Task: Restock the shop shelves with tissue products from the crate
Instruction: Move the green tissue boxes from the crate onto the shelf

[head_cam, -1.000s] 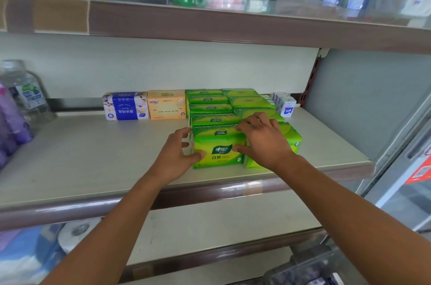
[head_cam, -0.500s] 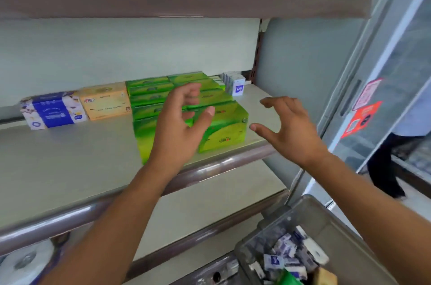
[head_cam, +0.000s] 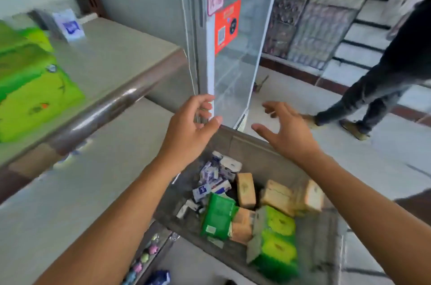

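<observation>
A grey crate (head_cam: 251, 144) stands on the floor below me. Inside it lie green tissue packs (head_cam: 278, 235), a darker green pack (head_cam: 218, 216), tan tissue boxes (head_cam: 278, 196) and several small white-and-blue pocket packs (head_cam: 210, 177). Both hands hover above the crate's far rim and hold nothing. My left hand (head_cam: 189, 132) has loosely bent fingers. My right hand (head_cam: 288, 130) has its fingers spread. On the shelf (head_cam: 112, 56) at the left sit bright green tissue packs (head_cam: 35, 95) and a small white-and-blue pack (head_cam: 68, 26).
A glass-door cabinet (head_cam: 233, 51) with red stickers stands just behind the crate. A person in dark trousers (head_cam: 377, 88) walks on the tiled floor at the right. A lower shelf (head_cam: 77, 186) juts out at the left, with small goods beneath it.
The view has swung right and down from the shelf to the crate. Both hands have left the green packs on the shelf and moved over the crate, empty.
</observation>
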The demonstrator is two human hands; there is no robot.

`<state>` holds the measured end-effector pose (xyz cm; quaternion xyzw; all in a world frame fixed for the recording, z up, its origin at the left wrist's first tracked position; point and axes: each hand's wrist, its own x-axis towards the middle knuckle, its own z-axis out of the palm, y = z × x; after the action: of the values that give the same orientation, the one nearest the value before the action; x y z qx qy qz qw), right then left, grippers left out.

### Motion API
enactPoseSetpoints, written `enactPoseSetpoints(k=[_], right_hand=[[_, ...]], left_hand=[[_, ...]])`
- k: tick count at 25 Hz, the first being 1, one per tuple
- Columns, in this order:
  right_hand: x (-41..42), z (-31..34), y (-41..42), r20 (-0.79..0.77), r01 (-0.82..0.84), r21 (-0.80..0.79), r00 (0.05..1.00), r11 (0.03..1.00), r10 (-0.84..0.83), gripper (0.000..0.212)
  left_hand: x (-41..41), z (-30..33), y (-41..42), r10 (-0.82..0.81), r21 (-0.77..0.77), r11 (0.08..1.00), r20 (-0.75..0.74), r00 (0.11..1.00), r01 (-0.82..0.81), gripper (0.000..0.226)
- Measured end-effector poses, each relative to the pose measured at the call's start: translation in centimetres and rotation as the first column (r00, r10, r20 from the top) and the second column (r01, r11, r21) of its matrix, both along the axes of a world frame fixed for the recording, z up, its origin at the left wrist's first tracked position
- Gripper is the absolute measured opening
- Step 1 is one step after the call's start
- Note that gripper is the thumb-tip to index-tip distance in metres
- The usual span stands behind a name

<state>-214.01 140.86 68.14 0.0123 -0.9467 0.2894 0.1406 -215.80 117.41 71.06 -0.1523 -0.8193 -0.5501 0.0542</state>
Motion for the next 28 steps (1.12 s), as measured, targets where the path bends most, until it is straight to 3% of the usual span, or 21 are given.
enactPoseSetpoints(k=[3, 6, 8, 10, 13, 18, 20, 23, 26, 28], right_hand=[[2.3, -6.5, 2.5, 0.212, 0.095, -0.017, 0.973, 0.995, -0.089, 0.057], [4.4, -13.5, 2.8, 0.398, 0.124, -0.025, 0.912, 0.992, -0.103, 0.058], [5.3, -17.4, 2.0, 0.484, 0.122, -0.042, 0.871, 0.992, -0.086, 0.057], [5.8, -20.0, 0.7, 0.55, 0.113, -0.061, 0.833, 0.992, -0.061, 0.057], [5.9, -22.7, -0.8, 0.603, 0.117, -0.095, 0.797, 0.989, -0.037, 0.059], [7.4, -22.9, -1.2, 0.595, 0.126, -0.139, 0.804, 0.982, -0.019, 0.059], [7.8, -22.0, -0.3, 0.572, 0.132, -0.14, 0.82, 0.981, -0.028, 0.056], [7.1, -19.5, 1.0, 0.562, 0.174, -0.126, 0.824, 0.977, -0.074, 0.052], [5.2, -15.9, 1.6, 0.569, 0.298, -0.153, 0.806, 0.942, -0.163, 0.047], [3.8, -12.8, 1.2, 0.587, 0.347, -0.263, 0.798, 0.9, -0.137, 0.051]], left_hand=[[-0.5, -7.4, 3.6, -0.078, -0.079, 0.992, 0.197, 0.977, 0.095, 0.027], [-1.0, -17.3, 5.3, -0.011, -0.327, 0.93, 0.432, 0.902, 0.168, 0.024], [-0.6, -23.6, 5.6, 0.115, -0.502, 0.844, 0.512, 0.851, 0.188, 0.039], [0.3, -27.9, 5.4, 0.24, -0.625, 0.743, 0.584, 0.775, 0.241, 0.068], [1.8, -31.7, 6.3, 0.383, -0.716, 0.608, 0.642, 0.664, 0.342, 0.097], [2.4, -32.8, 7.5, 0.435, -0.793, 0.531, 0.557, 0.708, 0.298, 0.098], [2.2, -31.2, 7.5, 0.425, -0.781, 0.559, 0.558, 0.713, 0.279, 0.096], [1.8, -25.8, 7.1, 0.378, -0.655, 0.749, 0.548, 0.746, 0.101, 0.082], [1.1, -18.6, 6.1, 0.327, -0.32, 0.929, 0.484, 0.812, -0.184, 0.055], [1.2, -13.9, 5.0, 0.27, -0.034, 0.958, 0.444, 0.854, -0.286, 0.047]])
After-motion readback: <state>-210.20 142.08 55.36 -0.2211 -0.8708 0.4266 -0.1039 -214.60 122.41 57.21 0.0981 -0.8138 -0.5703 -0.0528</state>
